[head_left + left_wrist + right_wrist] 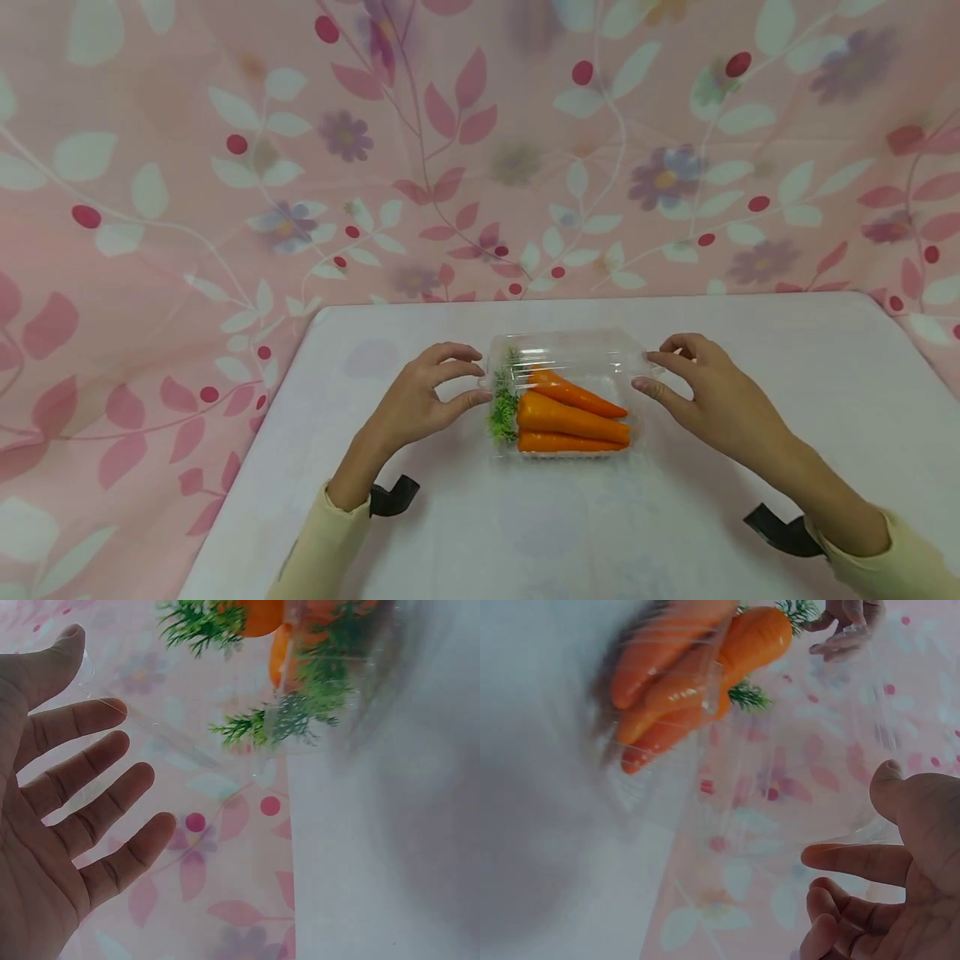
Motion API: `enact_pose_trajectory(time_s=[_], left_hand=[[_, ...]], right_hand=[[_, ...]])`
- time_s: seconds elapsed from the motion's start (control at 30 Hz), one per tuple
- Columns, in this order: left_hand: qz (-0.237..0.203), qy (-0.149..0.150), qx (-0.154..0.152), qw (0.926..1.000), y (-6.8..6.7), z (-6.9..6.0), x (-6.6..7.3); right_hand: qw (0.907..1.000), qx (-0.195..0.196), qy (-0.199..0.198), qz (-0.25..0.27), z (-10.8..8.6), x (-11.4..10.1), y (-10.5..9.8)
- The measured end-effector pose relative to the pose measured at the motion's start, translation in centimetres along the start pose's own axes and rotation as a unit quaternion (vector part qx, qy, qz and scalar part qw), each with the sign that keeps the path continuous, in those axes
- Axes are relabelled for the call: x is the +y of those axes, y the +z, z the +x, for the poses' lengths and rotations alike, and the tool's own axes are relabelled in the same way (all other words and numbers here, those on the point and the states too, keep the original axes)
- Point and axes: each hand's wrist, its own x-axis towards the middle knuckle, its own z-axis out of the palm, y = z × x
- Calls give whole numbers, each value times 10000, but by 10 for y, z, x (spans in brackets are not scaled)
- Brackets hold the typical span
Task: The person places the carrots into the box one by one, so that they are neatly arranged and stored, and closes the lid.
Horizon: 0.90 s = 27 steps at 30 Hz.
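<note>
A clear plastic clamshell box [636,429] lies on the table with three orange carrots [573,417] inside. Their feathery green tops [502,417] point left. The box's hinged lid [570,350] stands tilted up along the far side. At the lid's left end is my left hand [427,396], fingers spread, with thumb and index finger either side of the clear edge. My right hand [712,400] is at the right end, index fingertip touching the lid and thumb apart from it. In the right wrist view, its other fingers [821,930] bend loosely.
A white-covered table [450,525] bears the box near its far half. Behind and to the left hangs a pink floral cloth [450,167]. Black straps [393,497] stick out at both wrists, beside pale yellow sleeves [318,546].
</note>
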Motion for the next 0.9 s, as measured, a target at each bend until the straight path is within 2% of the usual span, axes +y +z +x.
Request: enact_pose_trajectory(time_s=[0.1,0.23,0.37,0.6,0.67,0.8,0.87,0.9], left_hand=[[150,-51,-38,9999,4,-7,3],[353,-78,-121,9993,7,-15,8],[579,-43,-197,9981,9,-22,9],[613,54,-204,9979,14,-29,12],[561,22,-230,9982,15,-31,12],[344,-75,-258,9990,16,-35,12],[273,-151,-363,9989,17,-36,12],[258,-210,-443,9985,17,-37,12]], right_hand=[[9996,150,-136,-196,-8,0,5],[9937,711,-741,-452,-16,2,15],[9796,1392,-1339,-562,-21,5,24],[9575,2125,-1871,-553,-27,3,29],[9466,2365,-2118,-560,-27,2,28],[9148,2883,-2798,-414,-25,-4,28],[9059,2956,-3017,-307,-25,-6,29],[9047,2942,-3071,-255,-26,-7,30]])
